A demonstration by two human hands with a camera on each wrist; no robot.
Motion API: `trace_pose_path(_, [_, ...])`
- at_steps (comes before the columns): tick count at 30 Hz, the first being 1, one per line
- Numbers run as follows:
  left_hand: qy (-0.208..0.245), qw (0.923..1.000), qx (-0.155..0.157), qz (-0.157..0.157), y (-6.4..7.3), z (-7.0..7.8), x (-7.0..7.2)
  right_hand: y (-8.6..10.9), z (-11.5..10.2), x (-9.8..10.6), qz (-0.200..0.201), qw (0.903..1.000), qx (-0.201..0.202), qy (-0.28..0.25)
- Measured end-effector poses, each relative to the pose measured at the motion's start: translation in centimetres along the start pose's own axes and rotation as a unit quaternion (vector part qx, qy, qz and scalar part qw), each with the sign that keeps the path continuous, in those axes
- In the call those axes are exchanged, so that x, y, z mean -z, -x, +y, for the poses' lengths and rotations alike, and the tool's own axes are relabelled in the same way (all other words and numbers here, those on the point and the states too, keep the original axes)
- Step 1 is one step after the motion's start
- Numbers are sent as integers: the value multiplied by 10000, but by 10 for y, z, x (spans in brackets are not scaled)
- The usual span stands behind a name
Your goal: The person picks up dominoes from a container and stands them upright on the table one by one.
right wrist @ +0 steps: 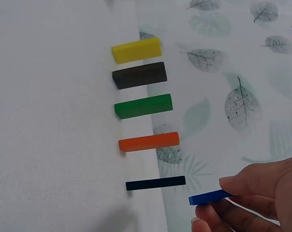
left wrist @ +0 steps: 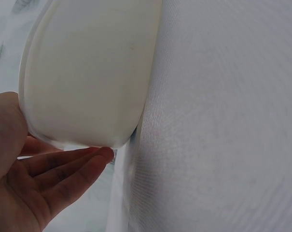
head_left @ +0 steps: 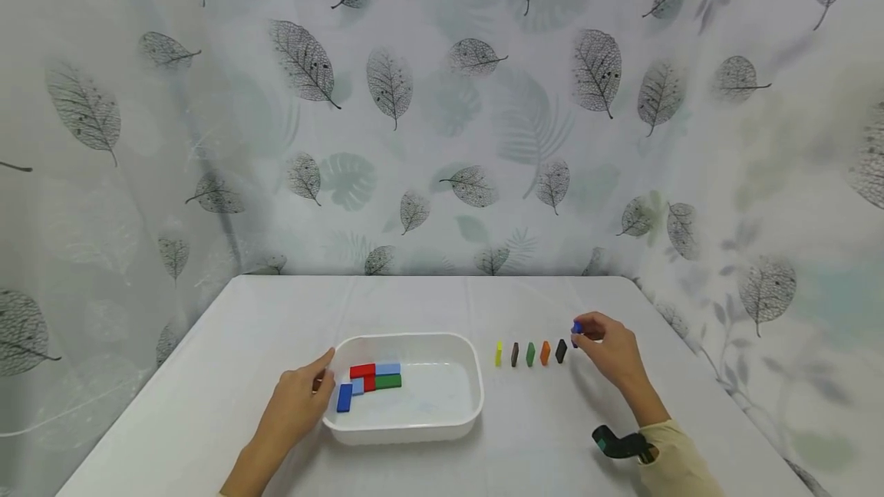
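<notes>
My right hand (head_left: 611,351) pinches a small blue domino block (right wrist: 208,197) between thumb and fingers, at the right end of a row of upright blocks. From left to right in the head view stand a yellow block (head_left: 499,353), a dark brown block (head_left: 515,354), a green block (head_left: 530,354), an orange block (head_left: 545,353) and a black block (head_left: 561,351). The held block is apart from the black one in the right wrist view. At the left end of a white plastic tray (head_left: 414,433), my left hand (head_left: 295,401) holds the rim, fingers along the outside.
Inside the tray, a dark blue block (head_left: 344,398), a green block (head_left: 388,381), and several red and light blue blocks lie at the left. A white cloth covers the table (head_left: 539,436). Behind it hangs a leaf-patterned curtain (head_left: 442,136). A black strapped device (head_left: 618,443) sits at the right wrist.
</notes>
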State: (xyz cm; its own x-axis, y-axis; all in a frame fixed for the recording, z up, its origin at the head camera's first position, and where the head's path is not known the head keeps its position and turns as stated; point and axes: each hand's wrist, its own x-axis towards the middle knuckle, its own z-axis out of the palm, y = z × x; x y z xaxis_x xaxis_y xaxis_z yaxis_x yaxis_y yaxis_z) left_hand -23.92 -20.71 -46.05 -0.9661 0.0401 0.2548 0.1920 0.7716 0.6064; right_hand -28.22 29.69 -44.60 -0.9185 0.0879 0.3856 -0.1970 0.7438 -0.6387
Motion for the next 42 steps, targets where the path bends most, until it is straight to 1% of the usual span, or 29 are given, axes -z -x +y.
trace_pose_path(6, [-29, 10000, 46, -2, -1, 1, 0, 1, 9, -6, -182, 9996, -207, 7])
trace_pose_path(14, [-28, 9999, 90, -52, 1, 2, 1, 3, 17, -11, -270, 9994, -227, 7])
trace_pose_path(24, [33, 10000, -22, -20, 0, 1, 0, 2, 22, -12, -407, 9987, -307, 14])
trace_pose_path(30, [-28, 10000, -61, 35, 1, 0, 1, 2, 24, -14, -485, 9978, -456, -41])
trace_pose_path(36, [-21, 10000, -67, 19, 1, 1, 1, 1, 28, -17, -519, 9978, -411, 51])
trace_pose_path(42, [-1, 10000, 29, -23, 0, 0, 0, 2, 30, -19, -561, 9972, -477, 89])
